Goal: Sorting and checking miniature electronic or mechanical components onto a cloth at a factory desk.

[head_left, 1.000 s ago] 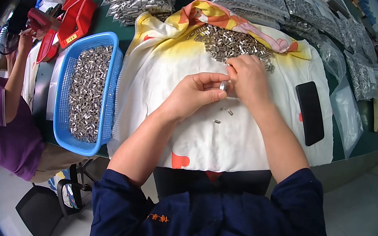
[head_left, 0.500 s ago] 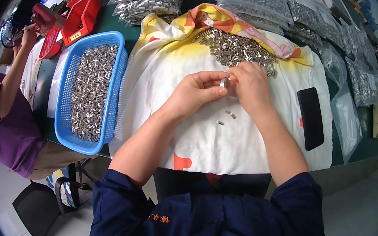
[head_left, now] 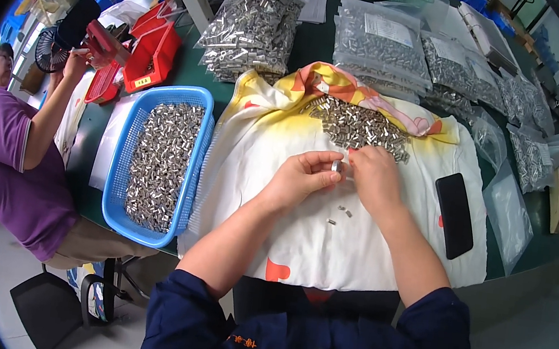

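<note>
One small, shiny, silvery metal piece (head_left: 337,167), left fingers (head_left: 323,157) pinching it, right fingers (head_left: 364,156) curled, grip unclear

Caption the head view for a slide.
Left hand holds a shiny metal piece; right hand beside it, over the white cloth.

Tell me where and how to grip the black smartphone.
Pinch the black smartphone across its long edges, about midway, ideally from above with the right hand. It lies flat and uncovered on the white cloth, and its narrow width should suit thumb and fingers.
</note>
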`<act>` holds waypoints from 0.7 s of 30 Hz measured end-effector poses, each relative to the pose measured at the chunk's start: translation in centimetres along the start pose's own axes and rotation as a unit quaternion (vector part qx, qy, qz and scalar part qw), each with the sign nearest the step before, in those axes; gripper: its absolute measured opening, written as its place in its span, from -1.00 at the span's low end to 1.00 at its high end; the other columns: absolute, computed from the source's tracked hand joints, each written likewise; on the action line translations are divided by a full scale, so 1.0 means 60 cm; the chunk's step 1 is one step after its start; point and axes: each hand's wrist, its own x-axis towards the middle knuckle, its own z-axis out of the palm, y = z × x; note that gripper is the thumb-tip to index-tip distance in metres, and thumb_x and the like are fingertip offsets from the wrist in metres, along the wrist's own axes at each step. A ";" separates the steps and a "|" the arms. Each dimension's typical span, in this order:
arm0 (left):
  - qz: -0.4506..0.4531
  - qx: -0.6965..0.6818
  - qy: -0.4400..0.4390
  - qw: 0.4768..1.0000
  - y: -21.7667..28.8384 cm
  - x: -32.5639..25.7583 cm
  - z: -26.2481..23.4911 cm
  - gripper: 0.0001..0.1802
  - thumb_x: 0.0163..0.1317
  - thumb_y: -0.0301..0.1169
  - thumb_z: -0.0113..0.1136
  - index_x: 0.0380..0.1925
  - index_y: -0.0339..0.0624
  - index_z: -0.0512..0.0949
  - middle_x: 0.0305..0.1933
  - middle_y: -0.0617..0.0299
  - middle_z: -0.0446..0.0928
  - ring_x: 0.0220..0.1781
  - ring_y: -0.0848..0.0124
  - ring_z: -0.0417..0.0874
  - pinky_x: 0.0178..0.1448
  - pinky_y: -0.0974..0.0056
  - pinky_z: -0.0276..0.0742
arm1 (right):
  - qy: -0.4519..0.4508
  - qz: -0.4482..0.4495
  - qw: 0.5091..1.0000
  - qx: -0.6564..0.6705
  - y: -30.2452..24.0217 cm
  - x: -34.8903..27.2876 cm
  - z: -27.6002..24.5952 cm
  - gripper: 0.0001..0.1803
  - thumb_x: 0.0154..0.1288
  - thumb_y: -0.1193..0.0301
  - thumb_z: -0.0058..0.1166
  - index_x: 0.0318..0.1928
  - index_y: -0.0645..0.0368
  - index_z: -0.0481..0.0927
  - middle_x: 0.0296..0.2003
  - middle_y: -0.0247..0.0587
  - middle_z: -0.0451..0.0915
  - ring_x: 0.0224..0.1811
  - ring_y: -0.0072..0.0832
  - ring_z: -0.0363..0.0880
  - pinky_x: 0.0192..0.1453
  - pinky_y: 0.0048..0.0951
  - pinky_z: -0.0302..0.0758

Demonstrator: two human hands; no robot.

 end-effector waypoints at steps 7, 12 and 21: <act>-0.004 -0.011 0.017 1.000 -0.007 0.003 0.002 -0.61 0.12 -0.54 0.15 -0.01 -0.28 0.40 -0.16 0.22 0.53 -0.16 0.49 0.55 -0.09 0.44 0.46 | 0.029 0.042 0.994 0.095 0.000 -0.003 -0.001 -0.90 -0.09 0.58 0.04 -0.45 0.22 0.48 -0.46 -0.19 0.48 -0.36 -0.27 0.47 -0.25 -0.30 0.42; 0.042 -0.044 0.016 0.998 -0.005 0.004 -0.009 -0.59 0.09 -0.58 0.15 -0.01 -0.29 0.38 -0.17 0.15 0.53 -0.15 0.43 0.57 -0.05 0.38 0.49 | -0.061 0.145 0.840 0.520 0.002 -0.006 -0.018 -0.88 0.12 0.58 -0.07 -0.31 0.27 0.52 -0.38 -0.37 0.52 -0.33 -0.71 0.43 -0.22 -0.65 0.40; 0.010 -0.028 0.006 1.000 0.007 0.002 0.010 -0.61 0.09 -0.60 0.15 -0.02 -0.35 0.41 -0.15 0.16 0.52 -0.15 0.49 0.54 -0.01 0.42 0.48 | -0.092 0.129 0.805 0.572 0.002 -0.009 -0.019 -0.80 0.10 0.67 -0.06 -0.23 0.22 0.43 -0.26 -0.38 0.43 -0.23 -0.68 0.39 -0.09 -0.63 0.36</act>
